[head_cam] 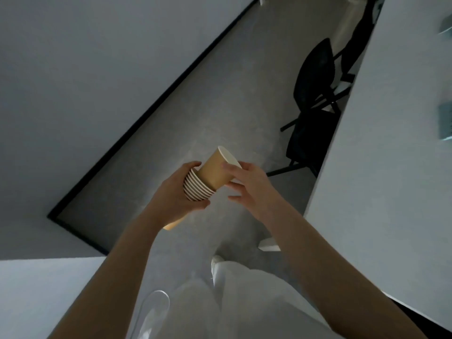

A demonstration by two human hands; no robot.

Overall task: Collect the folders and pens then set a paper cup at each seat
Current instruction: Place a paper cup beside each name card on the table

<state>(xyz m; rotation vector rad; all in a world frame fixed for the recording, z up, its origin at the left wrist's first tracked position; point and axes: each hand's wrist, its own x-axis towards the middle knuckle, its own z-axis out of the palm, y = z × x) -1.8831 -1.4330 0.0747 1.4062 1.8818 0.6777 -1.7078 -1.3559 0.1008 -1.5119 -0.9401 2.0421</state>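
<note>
Head view: my left hand [177, 192] wraps the stack of cups [198, 189], steadying it in the air beside the table [381, 167], while my right hand [247, 184] pinches the top cup [216, 168], I judge to pull it free. Smooth tan paper, tapered walls, white rolled rims, snugly nested.

Both bare forearms are reaching forward and up from the lower edge of the view, the hands meeting at mid-frame. The left hand [177, 192] is curling round a stack of paper cups [197, 188], thumb below and fingers over the top. The right hand [247, 185] (wrist bent slightly inward) is pinching the outermost cup [216, 171] with thumb and fingertips.
</note>
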